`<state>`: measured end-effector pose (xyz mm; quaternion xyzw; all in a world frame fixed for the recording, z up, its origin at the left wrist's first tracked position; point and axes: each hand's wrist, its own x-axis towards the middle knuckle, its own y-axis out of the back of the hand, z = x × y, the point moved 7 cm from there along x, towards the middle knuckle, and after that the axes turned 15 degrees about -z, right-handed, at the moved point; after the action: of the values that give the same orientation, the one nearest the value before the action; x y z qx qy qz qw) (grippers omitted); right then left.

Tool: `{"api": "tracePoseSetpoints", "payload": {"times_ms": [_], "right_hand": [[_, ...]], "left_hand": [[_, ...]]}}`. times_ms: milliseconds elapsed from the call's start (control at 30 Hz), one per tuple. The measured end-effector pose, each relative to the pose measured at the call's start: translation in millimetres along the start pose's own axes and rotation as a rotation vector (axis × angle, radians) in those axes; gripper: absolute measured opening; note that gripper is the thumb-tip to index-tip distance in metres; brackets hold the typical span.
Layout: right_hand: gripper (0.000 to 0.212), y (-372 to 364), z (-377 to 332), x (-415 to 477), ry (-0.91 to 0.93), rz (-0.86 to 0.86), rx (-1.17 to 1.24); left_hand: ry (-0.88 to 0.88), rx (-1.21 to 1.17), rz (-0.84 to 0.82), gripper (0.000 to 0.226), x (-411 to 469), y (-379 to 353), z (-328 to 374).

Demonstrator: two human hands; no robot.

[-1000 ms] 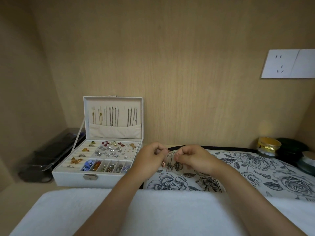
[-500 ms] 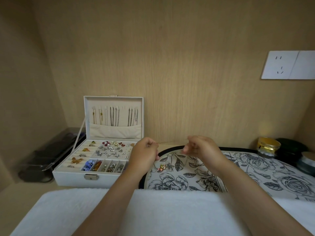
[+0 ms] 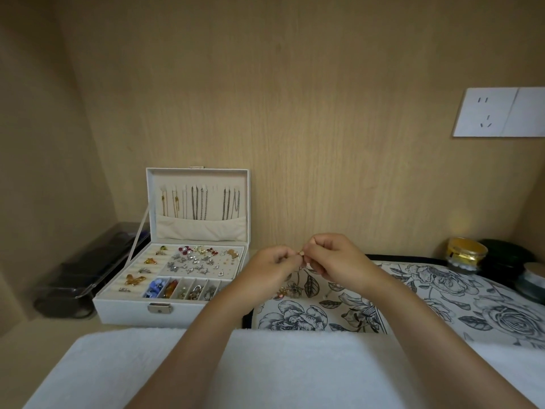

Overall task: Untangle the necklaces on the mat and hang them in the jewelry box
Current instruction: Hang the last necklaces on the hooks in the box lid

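A white jewelry box [image 3: 129, 312] stands open at the left, several chains hanging in its lid [image 3: 200, 202] and small pieces filling its tray. My left hand [image 3: 272, 268] and my right hand [image 3: 336, 258] meet above the floral mat [image 3: 442, 302], fingertips pinching a thin gold necklace [image 3: 301, 253] between them. The chain is too fine to trace. A small gold pendant cluster [image 3: 285, 291] lies on the mat just under my left hand.
A white towel [image 3: 118, 364] covers the near edge. A dark clear case [image 3: 85, 270] lies left of the box. A gold-lidded jar [image 3: 466, 255] and dark round containers [image 3: 507, 261] stand at the right, by the wall. A wall socket [image 3: 498, 112] is upper right.
My hands were together, spread apart half a second ago, and have come back together, now slightly higher above the mat.
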<state>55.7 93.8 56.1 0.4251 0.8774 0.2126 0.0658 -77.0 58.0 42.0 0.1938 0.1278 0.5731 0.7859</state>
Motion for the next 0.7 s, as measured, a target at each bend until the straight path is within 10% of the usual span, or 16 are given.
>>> {"api": "tracePoseSetpoints", "payload": {"times_ms": [700], "right_hand": [[0.015, 1.3, -141.0, 128.8, 0.363, 0.462, -0.385]], "left_hand": [[-0.302, -0.535, 0.303, 0.018, 8.4, 196.7, 27.3]]}}
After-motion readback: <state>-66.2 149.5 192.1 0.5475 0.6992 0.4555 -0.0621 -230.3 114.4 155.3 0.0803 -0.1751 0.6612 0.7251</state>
